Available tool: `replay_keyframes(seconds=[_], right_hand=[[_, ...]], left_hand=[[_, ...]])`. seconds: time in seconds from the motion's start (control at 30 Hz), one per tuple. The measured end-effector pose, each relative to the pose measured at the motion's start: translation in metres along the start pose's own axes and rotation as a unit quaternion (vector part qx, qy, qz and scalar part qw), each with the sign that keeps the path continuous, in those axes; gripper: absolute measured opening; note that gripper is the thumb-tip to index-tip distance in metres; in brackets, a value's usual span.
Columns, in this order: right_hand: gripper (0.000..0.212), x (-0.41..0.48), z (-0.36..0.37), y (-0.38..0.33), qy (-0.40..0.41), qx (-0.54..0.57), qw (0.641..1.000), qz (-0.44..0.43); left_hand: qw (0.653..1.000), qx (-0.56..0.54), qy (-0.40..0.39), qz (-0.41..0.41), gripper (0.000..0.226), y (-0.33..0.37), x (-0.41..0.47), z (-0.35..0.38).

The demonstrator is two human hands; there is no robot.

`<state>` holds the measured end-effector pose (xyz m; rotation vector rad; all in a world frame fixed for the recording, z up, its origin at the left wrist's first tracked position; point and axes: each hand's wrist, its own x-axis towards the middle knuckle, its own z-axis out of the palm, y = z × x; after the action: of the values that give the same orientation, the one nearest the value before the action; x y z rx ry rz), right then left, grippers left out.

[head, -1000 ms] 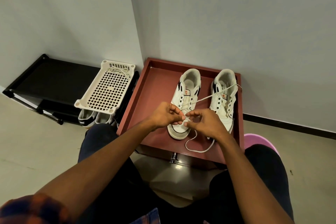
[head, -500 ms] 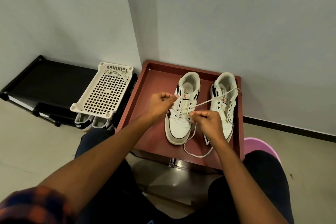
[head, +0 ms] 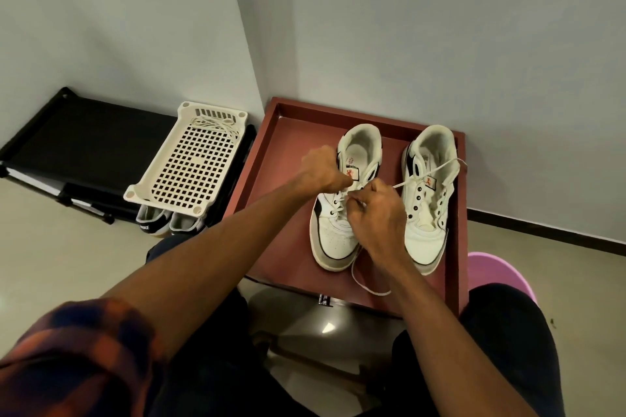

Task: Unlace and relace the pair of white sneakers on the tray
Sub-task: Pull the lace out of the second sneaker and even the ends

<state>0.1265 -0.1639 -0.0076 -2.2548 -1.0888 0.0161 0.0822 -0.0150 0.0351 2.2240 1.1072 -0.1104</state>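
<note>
Black shoe rack [head: 84,135] against the left wall. Beside it, in the corner, the red tray [head: 284,145]. A white perforated basket [head: 193,166] sits tilted on the rack's near end, with a spare lace [head: 213,123] bunched at its far end and a dark pair of shoes [head: 152,220] tucked under it.

Both white sneakers stand side by side on the tray, toes toward me. The left sneaker [head: 333,237] is laced over its lower eyelets. The right sneaker [head: 428,213] has bare eyelets.

Left hand [head: 321,167] is curled tight against the left sneaker's tongue. From my feed the knuckles hide the fingertips, so I cannot tell what it holds.

Right hand [head: 376,213] hovers over the left sneaker's lacing, fingers curled and pinching the white lace [head: 426,174]. One strand runs taut from the pinch to the right sneaker's collar; a slack loop lies on the tray below the wrist.
</note>
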Motion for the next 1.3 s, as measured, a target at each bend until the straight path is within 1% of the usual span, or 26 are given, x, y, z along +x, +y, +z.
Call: replay_keyframes(seconds=[0.07,0.13,0.2,0.27,0.33,0.43,0.53,0.7,0.9,1.0,1.13,1.2,1.3], right_hand=[[0.009,0.002,0.002,-0.002,0.006,-0.035,0.999,-0.018],[0.008,0.004,0.001,-0.002,0.005,-0.055,0.998,-0.033],[0.008,0.008,0.0,-0.003,-0.008,-0.058,0.998,-0.039],[0.01,0.013,0.001,-0.007,-0.034,-0.045,0.998,-0.024],[0.011,0.017,0.002,-0.011,-0.066,-0.037,0.997,-0.011],[0.012,0.02,0.005,-0.01,-0.081,-0.019,0.996,0.017],[0.013,0.023,0.006,-0.009,-0.094,-0.019,0.995,0.025],[0.016,0.029,0.005,-0.009,-0.123,-0.022,0.992,0.026],[0.015,0.027,0.006,-0.004,-0.107,0.013,0.993,0.04],[0.015,0.026,0.008,-0.006,-0.109,0.009,0.993,0.043],[0.015,0.032,0.009,-0.01,-0.142,-0.001,0.989,0.034],[0.012,0.034,0.008,-0.006,-0.152,0.018,0.988,0.029],[0.007,0.034,0.007,0.002,-0.153,0.063,0.986,0.025]], left_hand=[[0.999,-0.031,-0.025,-0.004,0.025,-0.004,0.003,-0.004],[0.994,-0.102,-0.043,-0.018,0.02,-0.015,0.005,-0.003],[0.983,-0.17,-0.058,-0.025,0.021,-0.025,0.007,-0.001],[0.973,-0.216,-0.079,-0.021,0.023,-0.035,0.008,0.0],[0.964,-0.25,-0.09,-0.015,0.025,-0.037,0.005,-0.002],[0.951,-0.293,-0.101,-0.01,0.029,-0.038,-0.002,-0.003],[0.948,-0.301,-0.099,-0.006,0.032,-0.037,-0.001,-0.002],[0.949,-0.298,-0.098,-0.01,0.03,-0.037,0.001,0.0],[0.95,-0.297,-0.099,-0.009,0.032,-0.036,0.0,-0.001],[0.948,-0.303,-0.097,-0.005,0.033,-0.035,-0.001,-0.001],[0.945,-0.31,-0.1,-0.005,0.03,-0.036,-0.001,0.0],[0.947,-0.303,-0.105,0.003,0.028,-0.039,-0.002,0.001],[0.943,-0.314,-0.113,0.011,0.039,-0.05,-0.006,0.002]])
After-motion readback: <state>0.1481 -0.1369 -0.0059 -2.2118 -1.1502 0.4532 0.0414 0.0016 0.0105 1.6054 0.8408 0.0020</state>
